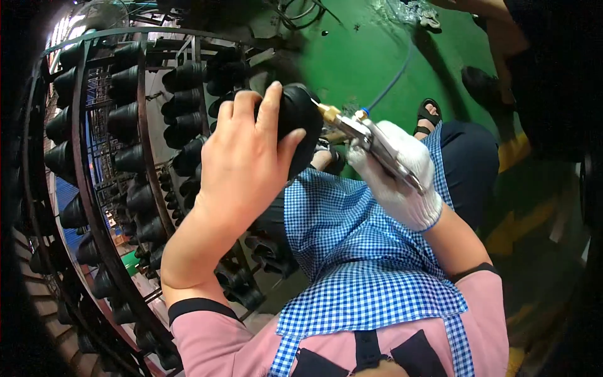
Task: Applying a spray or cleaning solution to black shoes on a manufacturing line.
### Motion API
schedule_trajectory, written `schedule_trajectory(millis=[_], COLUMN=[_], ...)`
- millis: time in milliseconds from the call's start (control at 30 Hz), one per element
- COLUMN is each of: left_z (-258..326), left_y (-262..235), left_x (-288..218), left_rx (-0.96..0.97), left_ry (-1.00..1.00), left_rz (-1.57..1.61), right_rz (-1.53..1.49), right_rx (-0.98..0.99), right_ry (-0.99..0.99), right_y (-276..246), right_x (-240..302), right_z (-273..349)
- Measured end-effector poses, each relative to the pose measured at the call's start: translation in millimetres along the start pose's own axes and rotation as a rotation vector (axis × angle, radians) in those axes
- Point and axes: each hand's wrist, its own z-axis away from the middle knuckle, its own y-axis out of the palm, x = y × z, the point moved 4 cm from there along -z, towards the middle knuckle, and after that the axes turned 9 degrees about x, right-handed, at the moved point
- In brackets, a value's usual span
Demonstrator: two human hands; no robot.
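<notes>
My bare left hand (242, 154) is wrapped round a black shoe (300, 113), fingers over its near side and thumb pressed against it. The palm hides much of the shoe. In a white knit glove, my right hand (402, 169) grips a metal spray gun (374, 141). Its brass nozzle (328, 112) points at the shoe's right side, with the thin tip very close to the surface; whether they touch I cannot tell. A thin blue hose (396, 78) runs from a fitting on the gun up toward the floor beyond.
A tall metal rack (85, 125) loaded with rows of black shoes (182, 103) stands close on my left. Green floor (352, 56) stretches ahead, with coiled cable (301, 12) on it. Another person's arm (480, 7) enters at the top right. My blue checked apron (370, 257) hangs below my hands.
</notes>
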Motion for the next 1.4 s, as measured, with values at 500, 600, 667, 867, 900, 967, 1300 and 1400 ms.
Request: schedule_trajectory(millis=[500, 600, 667, 867, 900, 967, 1300, 1400], left_z=[-21.2, -21.1, -20.4, -15.4, -15.7, -14.1, -14.2, -16.1], left_y=[15.1, 20.9, 23.7, 35.9, 38.6, 41.3, 55.0, 61.3], left_x=[87.4, 100.8, 104.4, 116.7, 118.8, 124.0, 133.6, 137.8], left_rx=[0.168, 0.186, 0.180, 0.169, 0.170, 0.167, 0.178, 0.175], left_ry=[-0.365, -0.444, -0.471, -0.615, -0.618, -0.651, -0.729, -0.727], left_rz=[0.057, 0.146, 0.166, 0.250, 0.252, 0.255, 0.285, 0.297], right_rz=[-0.034, -0.032, -0.038, -0.025, -0.025, 0.012, 0.093, 0.100], right_rx=[-0.089, -0.062, -0.039, -0.015, -0.011, 0.021, 0.140, 0.177], right_ry=[-0.129, -0.140, -0.139, -0.160, -0.161, -0.162, -0.158, -0.155], right_y=[66.2, 71.0, 73.7, 76.4, 76.6, 78.6, 79.8, 81.1], right_x=[-1.4, 2.7, 3.5, 11.3, 11.6, 14.3, 19.0, 19.6], right_z=[-22.7, -12.7, -6.4, 9.9, 11.7, 15.1, 38.9, 49.3])
